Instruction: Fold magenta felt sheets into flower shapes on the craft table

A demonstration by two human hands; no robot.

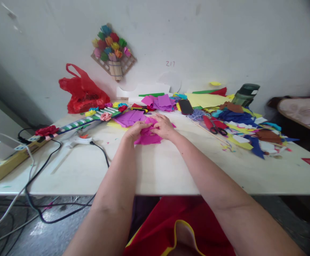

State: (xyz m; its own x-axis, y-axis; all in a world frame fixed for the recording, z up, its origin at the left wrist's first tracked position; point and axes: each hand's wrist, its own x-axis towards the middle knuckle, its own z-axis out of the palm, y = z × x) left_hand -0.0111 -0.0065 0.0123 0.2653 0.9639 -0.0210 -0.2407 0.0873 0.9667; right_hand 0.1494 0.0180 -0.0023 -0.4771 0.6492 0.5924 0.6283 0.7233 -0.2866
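Magenta paper (148, 139) is taken as the landmark; it is laid on the table (168, 167), under both hands. At far L of it, a yellow power strip (13, 160) is seen near the table's L side. Btwn strip & magenta paper, a white glue gun (82, 141) is laid w/ its black cord trailed off toward the front edge. Behind the gun, a long green board (84, 123) is topped w/ paper flowers, & a red plastic bag (82, 94) is set farther back. Up on the wall, back-L of the landmark, a paper bouquet (110, 46) is hung. Purple sheets (130, 118) are spread just back-L of the magenta paper.

The paper's L part is touched by the L hand (135, 131), fingers bent & held close together; whether paper is pinched can't be told. Its R part is covered by the R hand (163, 127), fingers curled & slightly apart; grip on paper can't be told either.

To the R & back, a dark phone (185, 107) is placed, then red-handled scissors (210, 125) beside mixed paper scraps (232, 117). A green bottle (244, 95) is tilted behind the scraps.
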